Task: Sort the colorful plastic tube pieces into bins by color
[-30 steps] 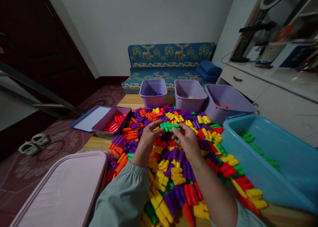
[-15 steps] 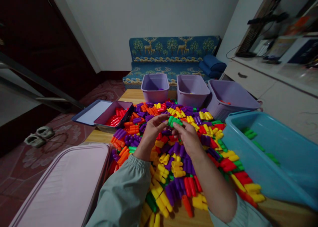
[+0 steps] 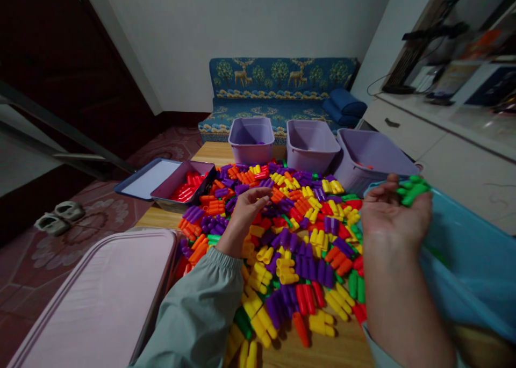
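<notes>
My right hand is raised at the near left rim of the blue tub, palm turned up. Between its thumb and fingers sits a green plastic building block made of joined tubes. Over the middle of a spread-out pile of building blocks hovers my left hand. Its fingers are loosely bent, with a gap to the thumb and nothing seen between them. The pile mixes yellow, purple, red, orange and green pieces. Green shows inside the blue tub, though my right arm hides part of it.
Behind the pile stand three purple bins, with a few pieces inside. To the left, an open box holds red blocks. A pink lid lies at the near left. A patterned sofa is beyond the wooden table.
My right hand has moved right, from beside my left hand to the blue tub, carrying the green block. My left hand has let go of it and stays over the pile.
</notes>
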`<state>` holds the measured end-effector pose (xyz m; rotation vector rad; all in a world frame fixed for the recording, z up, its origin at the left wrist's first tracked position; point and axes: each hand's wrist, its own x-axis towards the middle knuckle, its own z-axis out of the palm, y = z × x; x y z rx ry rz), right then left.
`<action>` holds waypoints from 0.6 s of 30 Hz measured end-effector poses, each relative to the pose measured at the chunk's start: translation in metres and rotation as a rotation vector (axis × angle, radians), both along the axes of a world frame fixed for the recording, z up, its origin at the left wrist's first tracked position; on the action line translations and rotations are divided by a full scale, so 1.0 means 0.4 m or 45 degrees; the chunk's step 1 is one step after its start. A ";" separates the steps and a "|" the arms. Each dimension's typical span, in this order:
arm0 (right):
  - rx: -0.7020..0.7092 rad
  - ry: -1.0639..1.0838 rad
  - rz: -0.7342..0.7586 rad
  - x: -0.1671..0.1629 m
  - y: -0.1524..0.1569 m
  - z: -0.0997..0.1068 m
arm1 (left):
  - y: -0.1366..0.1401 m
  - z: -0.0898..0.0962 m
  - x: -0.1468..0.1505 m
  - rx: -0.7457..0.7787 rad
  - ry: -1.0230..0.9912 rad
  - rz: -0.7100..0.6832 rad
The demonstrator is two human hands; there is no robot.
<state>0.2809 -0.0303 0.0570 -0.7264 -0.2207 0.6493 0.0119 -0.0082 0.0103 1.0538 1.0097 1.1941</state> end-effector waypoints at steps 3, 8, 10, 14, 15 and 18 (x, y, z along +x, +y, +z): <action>0.018 -0.208 0.003 0.060 0.008 -0.035 | 0.001 -0.001 0.002 -0.026 0.010 -0.016; 0.025 0.009 -0.074 0.045 0.006 -0.022 | 0.009 -0.014 0.007 -0.051 0.092 -0.036; 0.021 0.146 -0.024 0.006 0.002 0.002 | 0.012 -0.020 0.005 -0.006 0.162 -0.075; -0.163 -0.256 0.353 -0.081 -0.011 0.034 | 0.013 -0.016 -0.012 0.169 0.524 -0.199; -0.233 -0.503 0.506 -0.100 -0.017 0.034 | 0.012 -0.011 -0.019 0.227 0.648 -0.199; -0.513 -1.404 0.992 -0.150 -0.040 0.015 | 0.003 0.004 -0.034 0.415 0.976 -0.118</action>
